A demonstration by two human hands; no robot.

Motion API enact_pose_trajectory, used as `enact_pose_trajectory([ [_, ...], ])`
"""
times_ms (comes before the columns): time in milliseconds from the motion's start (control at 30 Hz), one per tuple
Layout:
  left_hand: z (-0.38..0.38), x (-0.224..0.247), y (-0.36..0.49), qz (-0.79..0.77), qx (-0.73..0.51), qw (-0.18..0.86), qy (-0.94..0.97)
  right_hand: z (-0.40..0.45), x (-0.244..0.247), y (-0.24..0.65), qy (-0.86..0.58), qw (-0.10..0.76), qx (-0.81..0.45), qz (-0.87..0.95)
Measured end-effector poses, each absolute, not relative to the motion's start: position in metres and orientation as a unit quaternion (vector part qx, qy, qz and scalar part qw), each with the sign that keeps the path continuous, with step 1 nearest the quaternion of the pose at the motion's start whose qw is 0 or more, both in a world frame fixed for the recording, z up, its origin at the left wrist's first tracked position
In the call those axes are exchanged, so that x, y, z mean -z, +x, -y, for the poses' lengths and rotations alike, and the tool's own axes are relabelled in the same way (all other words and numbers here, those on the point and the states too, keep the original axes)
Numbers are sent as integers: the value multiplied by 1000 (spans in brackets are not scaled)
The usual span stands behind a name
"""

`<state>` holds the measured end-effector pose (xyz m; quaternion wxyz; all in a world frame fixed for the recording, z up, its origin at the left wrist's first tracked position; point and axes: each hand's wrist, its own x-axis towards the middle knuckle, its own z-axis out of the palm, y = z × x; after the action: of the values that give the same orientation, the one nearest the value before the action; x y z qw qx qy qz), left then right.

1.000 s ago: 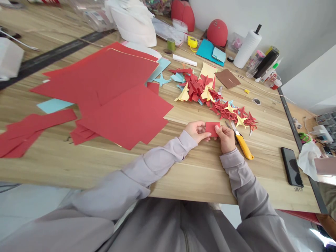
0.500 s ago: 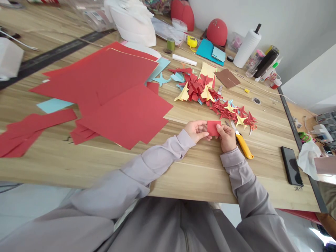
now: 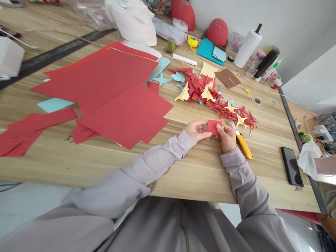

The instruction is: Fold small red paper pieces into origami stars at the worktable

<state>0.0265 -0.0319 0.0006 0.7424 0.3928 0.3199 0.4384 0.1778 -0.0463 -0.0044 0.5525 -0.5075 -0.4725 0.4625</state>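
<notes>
A small red paper square [image 3: 214,126] is held between my two hands, above the wooden table [image 3: 194,175]. My left hand [image 3: 198,131] pinches its left side, thumb in front. On the right side, my right hand [image 3: 227,137] grips it with the thumb on its face. A faint crease or edge crosses its lower part. Just behind lies a pile of folded paper stars [image 3: 195,87], mostly red with some yellow and light blue. A yellow-handled cutter [image 3: 244,146] rests beside my right hand.
Large red sheets [image 3: 123,112] and red strips [image 3: 39,127] cover the left side. A black phone [image 3: 292,166] lies at the right edge. Along the back are a yellow tape measure [image 3: 192,41], a teal folder [image 3: 206,49], brown paper [image 3: 228,77] and a white bottle [image 3: 247,48].
My left thumb has shifted slightly along the lower left of the red square, where a crease line now shows. My right hand has barely moved.
</notes>
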Motion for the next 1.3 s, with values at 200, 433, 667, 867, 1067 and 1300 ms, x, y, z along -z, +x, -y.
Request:
enact_pose_trajectory([
  [200,32,2,26,-327,-434,711,447,47,4,178,-504,550,-469,473],
  [433,29,3,24,-297,-419,739,436,46,5,179,-518,543,-479,457],
  [667,33,-2,25,-300,-431,734,432,46,6,179,-519,531,-490,457],
  [867,34,1,29,-322,-460,714,419,50,4,177,-511,512,-466,510],
  [1067,32,2,28,-337,-465,700,424,50,4,177,-527,509,-442,518],
  [1300,35,2,30,-351,-459,692,433,52,0,172,-523,506,-431,533],
])
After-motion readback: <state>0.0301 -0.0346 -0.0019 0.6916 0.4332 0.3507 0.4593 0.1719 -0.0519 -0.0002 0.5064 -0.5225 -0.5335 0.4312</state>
